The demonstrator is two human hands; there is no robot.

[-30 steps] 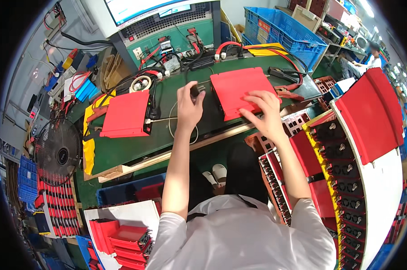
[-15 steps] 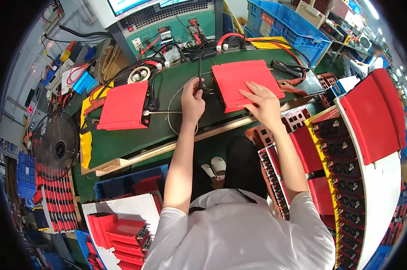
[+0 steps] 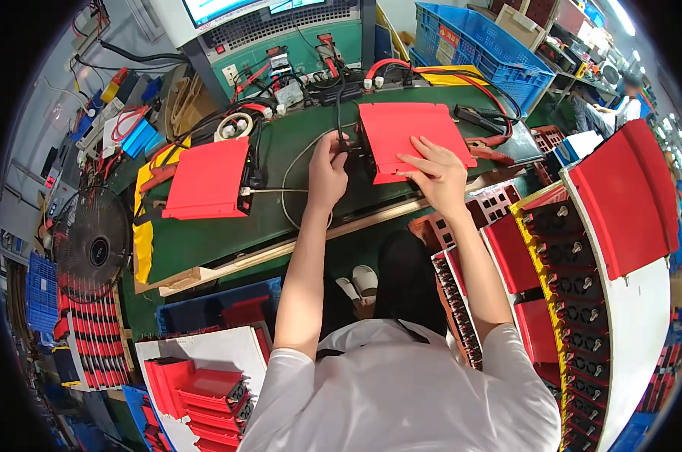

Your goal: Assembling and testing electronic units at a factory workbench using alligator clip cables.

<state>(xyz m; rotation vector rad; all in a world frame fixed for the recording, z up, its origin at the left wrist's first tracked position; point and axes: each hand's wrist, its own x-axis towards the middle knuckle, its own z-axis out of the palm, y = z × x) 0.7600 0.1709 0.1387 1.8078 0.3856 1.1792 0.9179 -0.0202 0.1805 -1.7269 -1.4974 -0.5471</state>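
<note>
A red metal box-shaped device [image 3: 409, 135] lies on the green bench top, its black end panel facing left. My right hand [image 3: 440, 172] rests on its top near the front edge, fingers stretched out. At the left end panel, my left hand [image 3: 329, 169] is closed round a black cable plug [image 3: 344, 142], which is close against the panel; whether it is fully seated I cannot tell. The plug's black cable [image 3: 339, 94] runs up toward the back of the bench. Farther left sits a second red device [image 3: 207, 179], with cables plugged into its right end.
A green test cabinet with a screen [image 3: 296, 64] stands behind the bench. Red clamps [image 3: 492, 151] lie right of the device. Stacked red units [image 3: 574, 301] stand at right, more [image 3: 213, 395] at lower left. A fan [image 3: 96, 248] is at left. Another person sits far right.
My left hand has moved slightly right with the plug, which is now closer to the device's end panel. The right hand stays on the device's top.
</note>
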